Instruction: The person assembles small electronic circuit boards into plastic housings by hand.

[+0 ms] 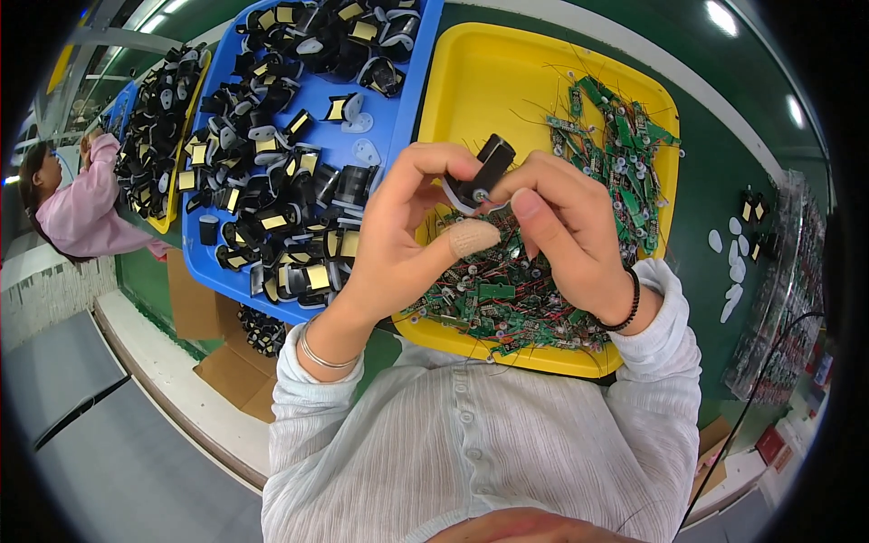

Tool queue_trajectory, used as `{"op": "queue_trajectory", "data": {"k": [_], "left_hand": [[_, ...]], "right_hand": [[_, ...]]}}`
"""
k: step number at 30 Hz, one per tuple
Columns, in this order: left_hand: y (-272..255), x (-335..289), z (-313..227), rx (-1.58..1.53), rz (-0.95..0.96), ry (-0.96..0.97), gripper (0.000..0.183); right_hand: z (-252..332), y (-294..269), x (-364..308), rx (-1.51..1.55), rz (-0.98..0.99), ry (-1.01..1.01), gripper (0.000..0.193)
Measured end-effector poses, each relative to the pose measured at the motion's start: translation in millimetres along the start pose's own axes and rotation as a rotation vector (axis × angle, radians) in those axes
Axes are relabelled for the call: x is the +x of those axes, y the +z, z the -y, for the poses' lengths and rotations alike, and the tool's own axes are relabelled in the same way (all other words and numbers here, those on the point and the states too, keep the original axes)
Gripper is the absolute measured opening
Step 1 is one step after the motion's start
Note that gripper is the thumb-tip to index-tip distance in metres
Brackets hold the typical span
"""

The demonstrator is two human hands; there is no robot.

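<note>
Pale shirt cloth (pixel 407 434) fronted a green bench (pixel 701 299) with a blue tray (pixel 398 118) and a yellow tray (pixel 480 63), a co-worker (pixel 86 204) far left; over circuit boards (pixel 493 291), the left hand (pixel 398 222) held a black casing (pixel 493 163) in curled fingers, the right hand (pixel 575 222) pinching at its near end.

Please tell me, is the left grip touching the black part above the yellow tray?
Touching. In the head view, the left grip has its index finger directly against the black part, with no visible gap.
</note>
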State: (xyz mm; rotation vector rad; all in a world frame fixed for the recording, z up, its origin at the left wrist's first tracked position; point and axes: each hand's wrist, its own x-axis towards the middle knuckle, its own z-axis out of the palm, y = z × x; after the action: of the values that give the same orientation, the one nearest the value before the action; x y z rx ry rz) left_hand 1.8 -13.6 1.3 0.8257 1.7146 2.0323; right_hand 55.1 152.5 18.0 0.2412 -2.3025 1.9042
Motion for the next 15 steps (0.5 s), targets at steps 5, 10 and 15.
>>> {"op": "queue_trajectory", "data": {"k": [5,10,15], "left_hand": [[-3.9,1.1,-0.8,0.201,-0.124,0.121,0.032],[-8.1,6.8,-2.3,0.686,-0.162,0.372,0.028],[-16.5,11.2,-4.1,0.914,-0.120,0.509,0.030]], "right_hand": [[0.2,-4.6,0.3,0.176,0.059,0.137,0.019],[-9.3,-5.1,6.3,0.413,0.130,0.239,0.022],[-14.8,-7.3,6.2,0.264,0.084,0.176,0.019]]}}
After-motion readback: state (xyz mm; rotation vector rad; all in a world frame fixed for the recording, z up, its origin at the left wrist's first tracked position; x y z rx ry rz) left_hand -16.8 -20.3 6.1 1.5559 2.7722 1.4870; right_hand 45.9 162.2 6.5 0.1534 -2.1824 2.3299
